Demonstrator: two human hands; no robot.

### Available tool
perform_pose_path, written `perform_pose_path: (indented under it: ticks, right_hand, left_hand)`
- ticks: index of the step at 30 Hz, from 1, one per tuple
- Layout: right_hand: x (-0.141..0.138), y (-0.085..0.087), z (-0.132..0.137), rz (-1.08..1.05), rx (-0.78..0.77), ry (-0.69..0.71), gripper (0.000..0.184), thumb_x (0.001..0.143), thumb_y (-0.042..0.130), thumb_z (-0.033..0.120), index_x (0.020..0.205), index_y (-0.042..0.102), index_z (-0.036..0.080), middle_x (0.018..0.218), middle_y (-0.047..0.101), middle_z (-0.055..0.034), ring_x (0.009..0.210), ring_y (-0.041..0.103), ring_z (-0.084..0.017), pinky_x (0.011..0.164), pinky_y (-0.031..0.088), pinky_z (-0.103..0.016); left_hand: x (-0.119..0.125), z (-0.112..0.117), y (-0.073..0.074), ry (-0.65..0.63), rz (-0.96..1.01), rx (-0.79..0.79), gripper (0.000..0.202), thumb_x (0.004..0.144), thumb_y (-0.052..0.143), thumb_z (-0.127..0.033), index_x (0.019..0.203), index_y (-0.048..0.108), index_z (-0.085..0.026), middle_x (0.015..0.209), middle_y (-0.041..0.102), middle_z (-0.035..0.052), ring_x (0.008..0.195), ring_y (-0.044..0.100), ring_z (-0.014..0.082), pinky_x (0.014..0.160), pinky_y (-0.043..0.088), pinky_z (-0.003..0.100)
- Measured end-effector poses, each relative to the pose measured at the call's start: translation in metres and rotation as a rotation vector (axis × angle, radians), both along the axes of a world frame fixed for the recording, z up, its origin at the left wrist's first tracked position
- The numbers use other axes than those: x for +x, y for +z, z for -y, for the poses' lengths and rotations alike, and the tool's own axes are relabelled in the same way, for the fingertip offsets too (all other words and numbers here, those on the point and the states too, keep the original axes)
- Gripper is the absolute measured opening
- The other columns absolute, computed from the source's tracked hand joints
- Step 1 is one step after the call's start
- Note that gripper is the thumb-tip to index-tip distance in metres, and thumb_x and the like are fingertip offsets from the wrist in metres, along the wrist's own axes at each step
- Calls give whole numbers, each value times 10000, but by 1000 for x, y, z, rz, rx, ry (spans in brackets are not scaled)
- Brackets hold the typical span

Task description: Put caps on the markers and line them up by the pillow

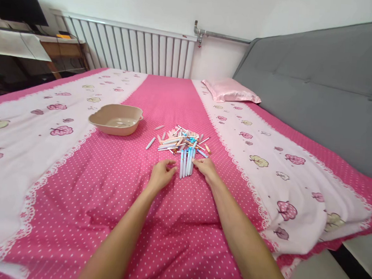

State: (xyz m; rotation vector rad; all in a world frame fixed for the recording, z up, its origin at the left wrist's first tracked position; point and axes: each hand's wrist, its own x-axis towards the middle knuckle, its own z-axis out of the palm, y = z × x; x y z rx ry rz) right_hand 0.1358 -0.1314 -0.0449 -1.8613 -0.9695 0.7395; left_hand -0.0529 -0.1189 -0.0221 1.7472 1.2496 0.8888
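Note:
Several light-blue and white markers (pixel 184 164) lie side by side in a short row on the bed, pointing toward me. My right hand (pixel 207 168) is at the right side of the row, its thumb and fingertips closed on the outermost marker (pixel 192 160). To the left of the row, my left hand (pixel 163 174) rests near the bedspread with fingers curved and apart, holding nothing. Just beyond the row is a loose pile of markers and thin sticks (pixel 176 142) in white, pink, blue and brown. A stray marker (pixel 151 143) lies left of the pile.
A beige plastic basin (pixel 116 129) sits on the bed to the left, with something small and unclear inside. A pink pillow (pixel 231 90) lies farther back, beside a grey padded headboard (pixel 319 85). Behind stand a white radiator (pixel 132 45) and a desk with a monitor (pixel 18 0).

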Motion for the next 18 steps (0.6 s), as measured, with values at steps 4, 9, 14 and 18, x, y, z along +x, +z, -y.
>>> perform_pose_path:
  ticks: [4,9,14,18]
  right_hand:
    - [-8,-2,-2,-241,66,-21,135,617,698,273,595,616,167,416,544,50,402,500,-93,441,371,-193]
    - [-11,9,-2,-495,160,-76,169,574,714,120,616,558,170,383,497,80,327,420,-59,332,290,-147]
    - [-15,31,10,-742,265,14,130,659,646,83,757,616,163,514,570,72,379,459,-24,378,379,-102]
    - [-31,39,23,-878,274,150,157,661,689,111,805,645,156,601,625,33,477,568,-47,434,454,-103]
  left_hand:
    - [6,5,3,4,-24,14,246,654,643,-228,882,696,-156,792,712,76,633,609,183,623,446,287]
    - [10,9,4,27,-26,39,248,655,647,-247,877,699,-149,741,699,67,587,585,170,602,432,279]
    - [10,18,11,29,-1,105,410,654,689,-383,981,670,-137,871,695,92,684,598,183,652,454,292]
    - [12,29,17,-25,38,188,461,634,724,-380,1032,645,-161,880,697,65,740,615,182,684,463,284]
